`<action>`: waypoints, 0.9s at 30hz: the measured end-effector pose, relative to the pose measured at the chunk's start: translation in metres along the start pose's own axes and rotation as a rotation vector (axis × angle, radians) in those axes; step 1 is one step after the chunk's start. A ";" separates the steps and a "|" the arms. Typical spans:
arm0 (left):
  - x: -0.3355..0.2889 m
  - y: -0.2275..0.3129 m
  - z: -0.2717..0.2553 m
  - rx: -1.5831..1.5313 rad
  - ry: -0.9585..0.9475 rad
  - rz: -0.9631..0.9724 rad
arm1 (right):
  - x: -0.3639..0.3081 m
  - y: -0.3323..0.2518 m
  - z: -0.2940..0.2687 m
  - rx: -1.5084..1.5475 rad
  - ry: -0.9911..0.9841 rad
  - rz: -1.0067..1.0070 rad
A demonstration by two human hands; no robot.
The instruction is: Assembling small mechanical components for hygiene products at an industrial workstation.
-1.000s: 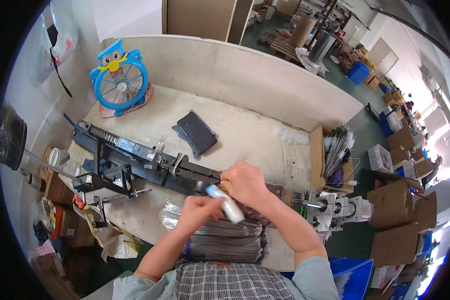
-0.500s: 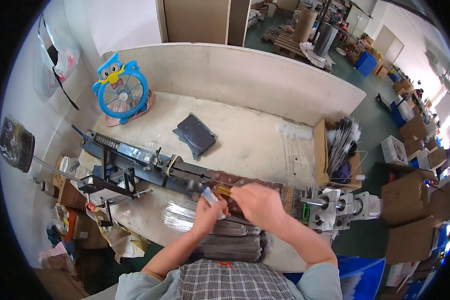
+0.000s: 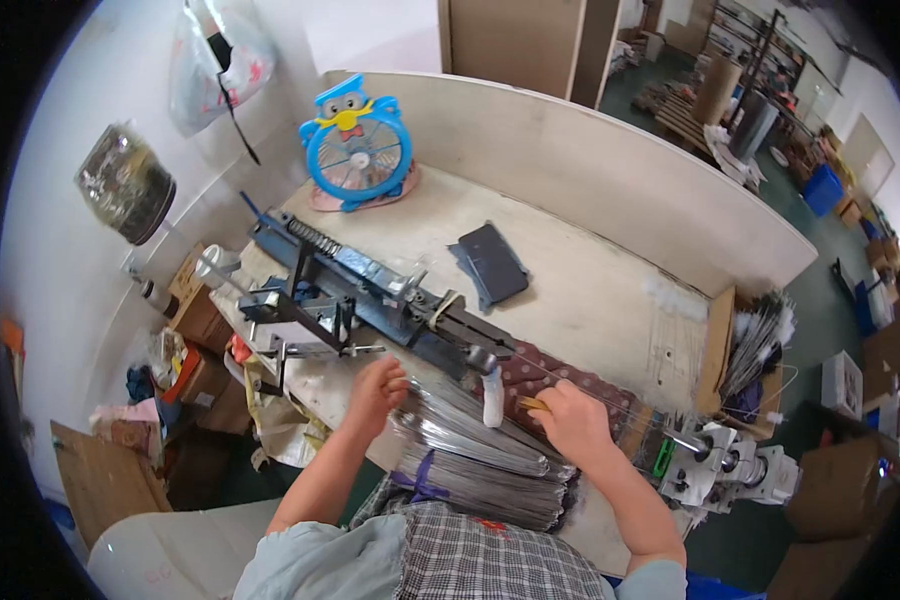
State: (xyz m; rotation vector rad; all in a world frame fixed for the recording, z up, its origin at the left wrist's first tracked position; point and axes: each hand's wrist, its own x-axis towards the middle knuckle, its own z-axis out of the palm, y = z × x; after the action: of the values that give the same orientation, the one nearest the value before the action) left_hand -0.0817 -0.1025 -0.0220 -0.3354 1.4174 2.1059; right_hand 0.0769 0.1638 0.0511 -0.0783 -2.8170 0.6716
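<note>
My left hand is over the near side of the bench, fingers loosely curled and apart with nothing seen in them. It is nearest a bundle of thin metal wires and the crank end of a black metal fixture. My right hand is closed on a small yellow, brass-coloured piece, whose kind I cannot make out. Between the hands, a white translucent tube-like bottle rests against the end of the long dark metal jig. A thin wire runs from the jig past my right hand.
A spotted brown cloth lies beside the jig. A metal spindle machine stands at the right, near a carton of wire brushes. A dark flat pad and a blue fan stand farther back.
My left hand has let go of the white bottle and moved left. The bottle now rests by the jig. My right hand keeps near the cloth. The view has swung left.
</note>
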 end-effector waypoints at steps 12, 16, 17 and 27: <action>0.006 0.026 -0.047 -0.162 0.130 -0.032 | 0.007 -0.013 -0.019 0.123 -0.045 -0.026; 0.018 0.012 -0.044 -0.242 0.206 0.083 | 0.002 -0.016 -0.043 0.153 -0.016 0.033; 0.014 0.004 -0.041 -0.240 0.193 0.075 | 0.003 -0.016 -0.049 0.132 0.076 -0.004; -0.056 -0.046 0.162 0.082 -0.483 0.055 | 0.001 0.020 -0.063 0.450 0.041 0.388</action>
State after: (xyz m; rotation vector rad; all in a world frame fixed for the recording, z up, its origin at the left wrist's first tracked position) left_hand 0.0080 0.0397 0.0368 0.2364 1.2242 1.9855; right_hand 0.0912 0.2096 0.0972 -0.5552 -2.5571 1.3518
